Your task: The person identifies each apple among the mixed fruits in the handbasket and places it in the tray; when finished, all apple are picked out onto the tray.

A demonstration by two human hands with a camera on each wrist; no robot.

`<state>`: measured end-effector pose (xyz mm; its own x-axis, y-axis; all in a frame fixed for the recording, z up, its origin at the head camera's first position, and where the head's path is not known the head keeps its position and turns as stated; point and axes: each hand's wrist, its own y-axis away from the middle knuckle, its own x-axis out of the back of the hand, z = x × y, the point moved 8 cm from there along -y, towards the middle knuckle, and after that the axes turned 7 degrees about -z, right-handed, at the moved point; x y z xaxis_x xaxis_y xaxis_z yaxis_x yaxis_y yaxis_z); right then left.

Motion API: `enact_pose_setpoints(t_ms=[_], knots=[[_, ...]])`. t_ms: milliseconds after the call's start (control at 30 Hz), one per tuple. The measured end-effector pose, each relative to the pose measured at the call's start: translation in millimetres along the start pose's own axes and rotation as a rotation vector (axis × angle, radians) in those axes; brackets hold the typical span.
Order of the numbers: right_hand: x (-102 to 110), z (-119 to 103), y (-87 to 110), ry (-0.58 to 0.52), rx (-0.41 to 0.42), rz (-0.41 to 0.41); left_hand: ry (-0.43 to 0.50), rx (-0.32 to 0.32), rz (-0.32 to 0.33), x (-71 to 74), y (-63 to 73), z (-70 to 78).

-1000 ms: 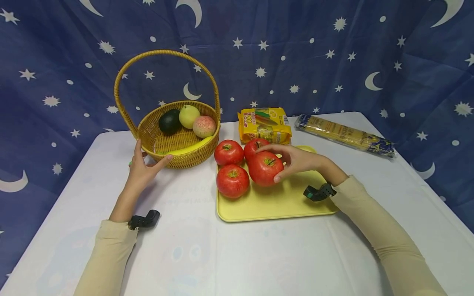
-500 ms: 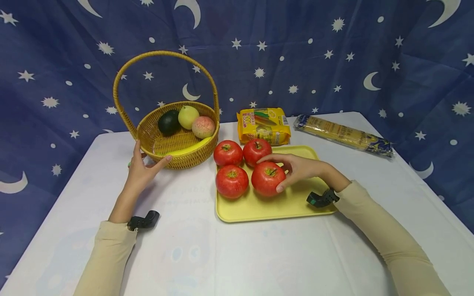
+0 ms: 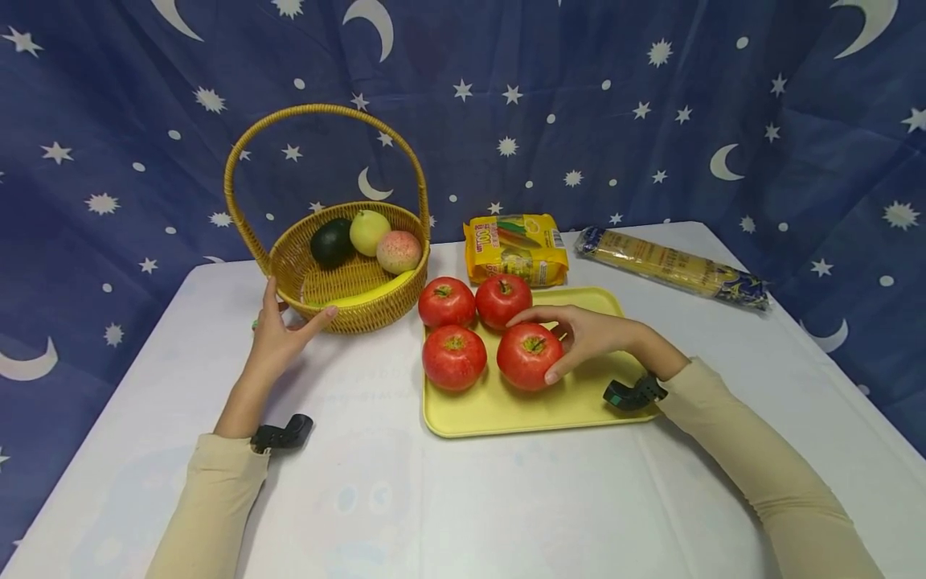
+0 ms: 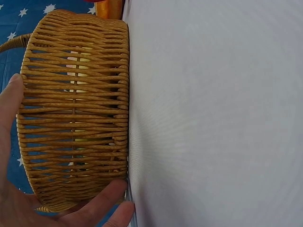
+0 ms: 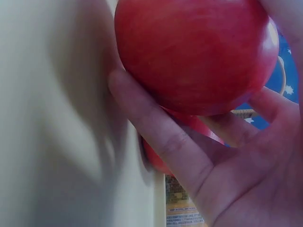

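In the head view my right hand (image 3: 589, 335) grips a red apple (image 3: 522, 359) at the middle of the yellow tray (image 3: 492, 414). Thumb and fingers curve around this apple in the right wrist view, one finger low beside the tray surface. Three more red apples (image 3: 453, 358) sit together on the tray's left part. My left hand (image 3: 280, 334) rests against the near left side of a wicker basket (image 3: 372, 314), fingers spread, with its thumb at the rim. Inside the basket are an avocado (image 3: 330, 243), a pale green fruit (image 3: 368, 232), a peach (image 3: 399, 252) and a banana (image 3: 369, 293).
A yellow package (image 3: 516, 249) stands behind the tray. To its right lies a long clear-wrapped pack of noodles (image 3: 673, 267). The basket's tall handle (image 3: 321, 108) arches over it. A blue curtain (image 3: 550, 96) with moons and stars hangs behind the white table (image 3: 347, 498).
My right hand has brought the apple down and slightly right, away from the other apples and onto the tray's middle. The left hand stays at the basket.
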<state>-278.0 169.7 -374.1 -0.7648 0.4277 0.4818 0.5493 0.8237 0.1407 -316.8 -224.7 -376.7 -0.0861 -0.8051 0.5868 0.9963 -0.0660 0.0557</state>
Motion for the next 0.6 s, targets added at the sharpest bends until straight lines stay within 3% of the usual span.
enact_pose_setpoints(t_ms=[300, 600], knots=[[-7.5, 7.7, 3.2, -0.004, -0.023, -0.050, 0.001, -0.001, 0.003, -1.5, -0.5, -2.5], [-2.5, 3.4, 6.4, 0.043, -0.041, -0.024, 0.002, -0.011, 0.018, 0.3, -0.9, -0.6]])
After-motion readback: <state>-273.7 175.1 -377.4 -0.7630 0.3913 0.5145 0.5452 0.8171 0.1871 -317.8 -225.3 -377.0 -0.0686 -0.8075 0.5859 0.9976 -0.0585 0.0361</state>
